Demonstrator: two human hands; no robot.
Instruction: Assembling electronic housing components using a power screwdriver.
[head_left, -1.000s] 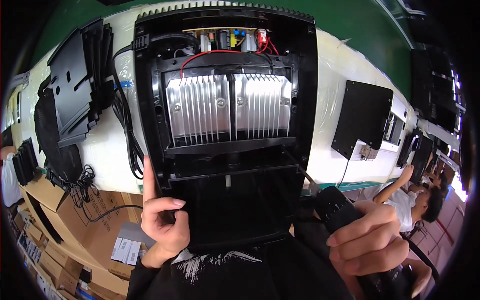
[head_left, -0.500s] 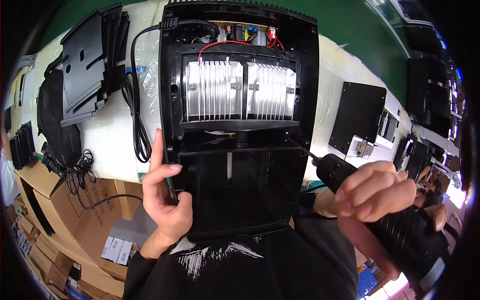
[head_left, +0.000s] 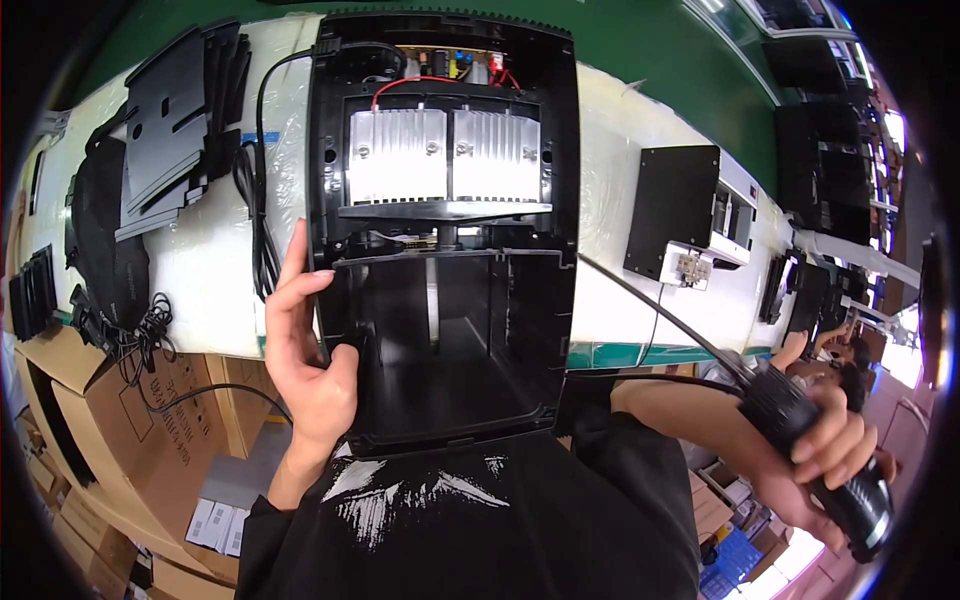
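Observation:
A black open housing lies in front of me, its near end against my dark top. Two finned silver heat sinks sit side by side in its upper part, with a red wire running above them. My left hand is closed on the housing's left side wall, one finger stretched along it. Off to the right, my right hand grips a black electric screwdriver. Its long thin bit points up and left, with the tip beside the housing's right wall; whether it touches I cannot tell.
Flat black panels lie stacked at the left, by a looped black cable and a dark mesh bag. To the right are a black plate and a small tray of metal parts. Cardboard boxes stand below left.
The screwdriver has drawn back from inside the housing, down and to the right, so its full bit shows. My left hand keeps its hold on the housing; the view has shifted slightly.

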